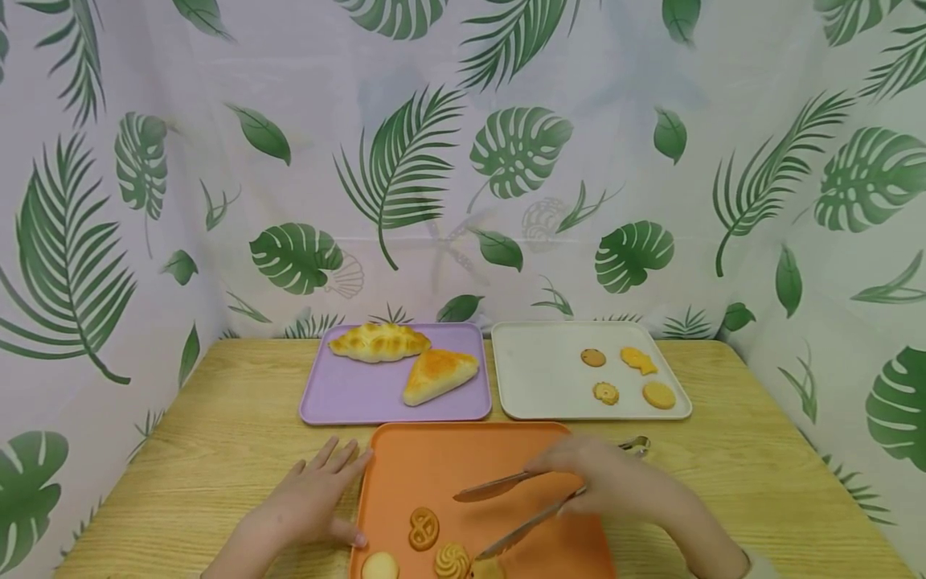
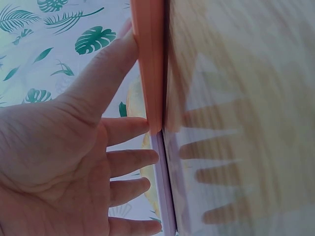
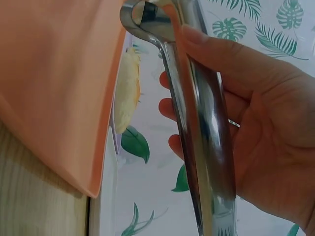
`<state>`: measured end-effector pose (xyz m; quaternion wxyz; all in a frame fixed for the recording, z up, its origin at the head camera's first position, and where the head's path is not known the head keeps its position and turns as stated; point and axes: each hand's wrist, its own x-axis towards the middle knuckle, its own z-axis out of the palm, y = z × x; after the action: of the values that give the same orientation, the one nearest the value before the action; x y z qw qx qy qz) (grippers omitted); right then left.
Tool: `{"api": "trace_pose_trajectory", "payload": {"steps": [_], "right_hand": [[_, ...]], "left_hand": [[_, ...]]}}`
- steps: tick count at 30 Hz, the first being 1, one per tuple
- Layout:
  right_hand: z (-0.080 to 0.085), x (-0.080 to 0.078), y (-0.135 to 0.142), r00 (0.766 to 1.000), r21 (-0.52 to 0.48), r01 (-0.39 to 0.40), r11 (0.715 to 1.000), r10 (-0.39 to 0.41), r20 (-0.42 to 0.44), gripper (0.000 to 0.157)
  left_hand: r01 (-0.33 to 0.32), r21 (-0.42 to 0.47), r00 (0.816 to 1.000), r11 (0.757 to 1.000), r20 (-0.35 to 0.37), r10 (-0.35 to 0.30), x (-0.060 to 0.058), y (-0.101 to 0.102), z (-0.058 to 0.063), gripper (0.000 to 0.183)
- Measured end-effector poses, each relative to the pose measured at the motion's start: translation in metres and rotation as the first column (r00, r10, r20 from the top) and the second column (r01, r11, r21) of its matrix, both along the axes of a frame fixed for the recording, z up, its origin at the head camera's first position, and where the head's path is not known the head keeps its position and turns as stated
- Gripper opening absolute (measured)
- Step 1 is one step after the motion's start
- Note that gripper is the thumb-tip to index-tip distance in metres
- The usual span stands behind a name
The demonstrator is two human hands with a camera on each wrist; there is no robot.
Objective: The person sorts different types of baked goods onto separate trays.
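Tongs (image 3: pixel 209 123) in right hand (image 1: pixel 604 476), between thumb (image 3: pixel 229 54) and fingers (image 3: pixel 168 108).

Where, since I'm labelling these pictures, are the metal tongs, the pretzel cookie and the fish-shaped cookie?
Metal tongs (image 3: pixel 212 123): right wrist view, on one arm's shiny outside.
Pretzel cookie (image 1: pixel 423 528): head view, on its twisted middle.
Fish-shaped cookie (image 1: pixel 636 359): head view, on its body.
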<state>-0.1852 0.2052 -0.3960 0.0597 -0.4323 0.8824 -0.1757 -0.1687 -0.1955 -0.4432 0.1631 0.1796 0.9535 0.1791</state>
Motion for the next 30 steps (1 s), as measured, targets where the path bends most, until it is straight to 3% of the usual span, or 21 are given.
{"api": "trace_pose_trajectory", "payload": {"steps": [6,12,20,24,30], "right_hand": [[-0.002,0.007,-0.011,0.999,0.011,-0.033,0.999,0.033,0.024,0.049],[-0.002,0.007,-0.014,0.993,0.063,0.087,0.994,-0.082,-0.083,0.049],[-0.002,0.001,-0.009,0.952,0.05,0.224,0.973,-0.207,-0.225,0.052],[-0.002,-0.001,-0.007,0.95,0.038,0.216,0.976,-0.202,-0.237,0.053],[-0.005,-0.002,-0.006,0.975,0.024,0.14,0.99,-0.133,-0.179,0.049]], "left_hand": [[-0.002,-0.004,1.0,1.0,0.012,0.002,-0.001,0.0,0.0,0.109],[-0.005,-0.001,1.0,1.0,0.02,0.005,-0.001,0.0,0.0,0.109],[0.001,-0.002,1.0,1.0,0.011,-0.001,0.0,0.0,0.001,0.109],[-0.003,-0.003,1.0,1.0,0.017,0.003,0.0,0.0,0.001,0.109],[-0.001,-0.005,1.0,1.0,0.01,0.001,-0.001,-0.001,-0.001,0.109]]}}
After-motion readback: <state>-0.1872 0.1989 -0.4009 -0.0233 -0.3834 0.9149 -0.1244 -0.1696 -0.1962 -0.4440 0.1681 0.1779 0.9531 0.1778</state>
